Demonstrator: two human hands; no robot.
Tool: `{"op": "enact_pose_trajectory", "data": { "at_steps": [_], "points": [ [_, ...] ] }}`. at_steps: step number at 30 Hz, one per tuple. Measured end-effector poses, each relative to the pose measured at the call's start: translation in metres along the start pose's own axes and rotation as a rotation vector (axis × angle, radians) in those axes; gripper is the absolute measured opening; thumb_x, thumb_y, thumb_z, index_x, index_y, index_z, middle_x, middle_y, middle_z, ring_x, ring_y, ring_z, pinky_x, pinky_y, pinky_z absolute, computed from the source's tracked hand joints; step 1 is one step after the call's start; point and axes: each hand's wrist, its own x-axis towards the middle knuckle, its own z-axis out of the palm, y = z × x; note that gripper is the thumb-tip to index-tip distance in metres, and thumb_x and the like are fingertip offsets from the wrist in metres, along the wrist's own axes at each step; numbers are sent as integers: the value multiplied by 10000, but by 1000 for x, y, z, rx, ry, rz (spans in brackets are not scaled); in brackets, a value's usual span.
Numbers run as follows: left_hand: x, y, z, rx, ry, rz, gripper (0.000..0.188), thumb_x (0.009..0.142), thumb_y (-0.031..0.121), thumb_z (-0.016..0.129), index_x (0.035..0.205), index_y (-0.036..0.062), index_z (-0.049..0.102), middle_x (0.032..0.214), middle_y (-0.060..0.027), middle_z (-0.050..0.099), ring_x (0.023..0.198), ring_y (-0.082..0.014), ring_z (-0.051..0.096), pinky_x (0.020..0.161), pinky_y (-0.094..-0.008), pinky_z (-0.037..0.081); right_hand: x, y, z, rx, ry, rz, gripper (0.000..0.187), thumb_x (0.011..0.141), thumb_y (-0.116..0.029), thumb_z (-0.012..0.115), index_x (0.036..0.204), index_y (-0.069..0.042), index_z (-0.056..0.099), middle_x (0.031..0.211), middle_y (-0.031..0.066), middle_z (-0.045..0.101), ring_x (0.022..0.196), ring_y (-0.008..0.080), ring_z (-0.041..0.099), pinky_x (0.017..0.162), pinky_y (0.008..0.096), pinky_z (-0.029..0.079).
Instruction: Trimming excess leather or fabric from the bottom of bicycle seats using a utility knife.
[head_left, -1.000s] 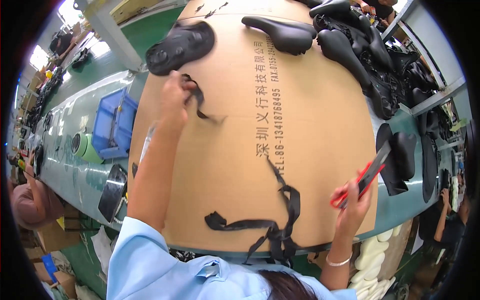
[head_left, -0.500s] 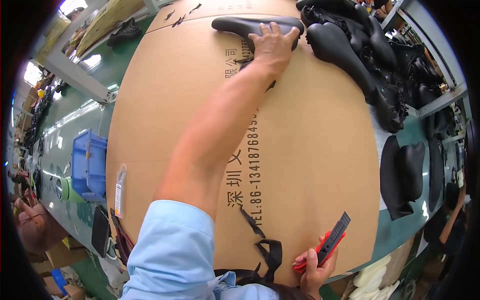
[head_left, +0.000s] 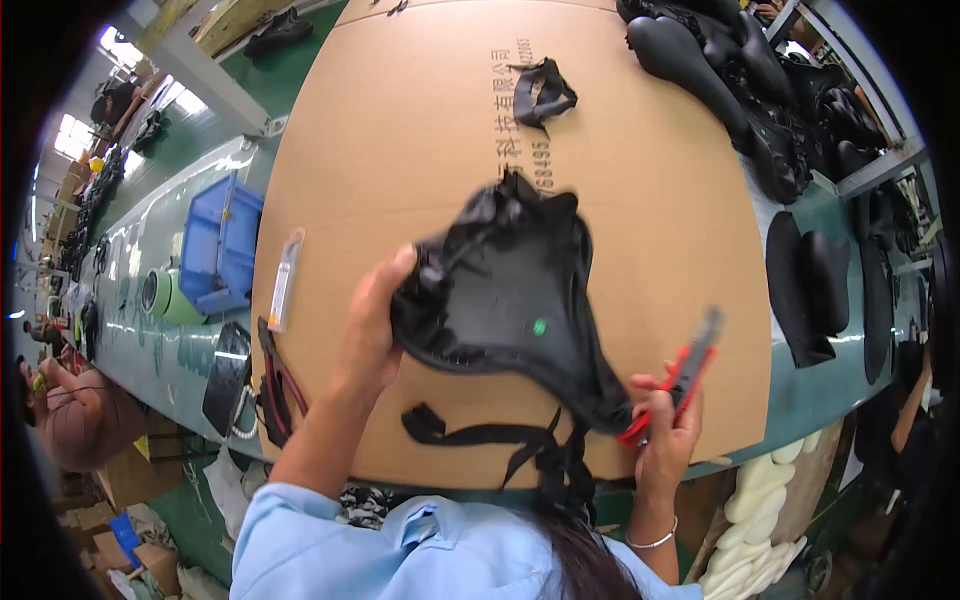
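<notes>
My left hand point(head_left: 372, 312) grips the wide rear of a black bicycle saddle point(head_left: 490, 300), raised over the cardboard and turned underside up. The gathered edge of its cover shows around the rim, and a small green mark sits on the base. In my right hand point(head_left: 668, 432) is a red and black utility knife point(head_left: 686, 382), its blurred blade pointing away from me. The saddle's narrow nose reaches the knife's lower end; whether they touch I cannot tell. Black cut-off trimmings point(head_left: 548, 95) lie farther back on the cardboard, and more black strips point(head_left: 490, 434) lie near me.
A large cardboard sheet point(head_left: 370, 150) covers the table. Black saddles point(head_left: 680, 70) are heaped at the far right, with black pieces point(head_left: 825, 280) below them. Along the left stand a blue bin point(head_left: 212, 250), a slim clear packet point(head_left: 286, 282), pliers point(head_left: 278, 385) and a phone-like slab point(head_left: 226, 372).
My left hand has brought the saddle from the far end of the cardboard toward me and flipped it over. The knife in my right hand has moved slightly up, beside the saddle's nose.
</notes>
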Motion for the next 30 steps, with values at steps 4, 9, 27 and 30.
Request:
{"op": "enact_pose_trajectory", "data": {
  "at_steps": [4, 9, 27, 30],
  "points": [
    [-45, 8, 4, 961, 226, 478, 244, 916, 263, 633, 949, 26, 677, 913, -70, 659, 827, -187, 612, 761, -319, 474, -29, -5, -8, -372, -78, -18, 343, 874, -94, 694, 1174, -15, 550, 916, 48, 658, 740, 73, 571, 683, 214, 468],
    [-59, -18, 71, 1362, -3, 692, 295, 796, 338, 742, 725, 65, 656, 701, -51, 588, 741, -237, 543, 679, -376, 404, -43, -15, 0, -402, -170, 61, 349, 856, -86, 719, 1158, -9, 561, 867, 27, 651, 759, 69, 574, 706, 216, 468],
    [-51, -44, 63, 604, 114, 352, 98, 703, 80, 704, 708, 31, 620, 626, -20, 515, 622, -123, 456, 570, -283, 388, 1, -36, 24, -808, -625, -545, 519, 852, -39, 664, 1350, -118, 543, 1017, 165, 683, 763, 284, 664, 667, 344, 514],
    [-51, -41, 57, 525, 64, 260, 107, 704, 89, 717, 722, 34, 627, 659, -2, 522, 632, -84, 468, 584, -249, 387, -5, -41, 14, -797, -644, -494, 505, 842, -40, 673, 1328, -116, 564, 1026, 169, 686, 791, 294, 675, 680, 346, 520]
  ]
}}
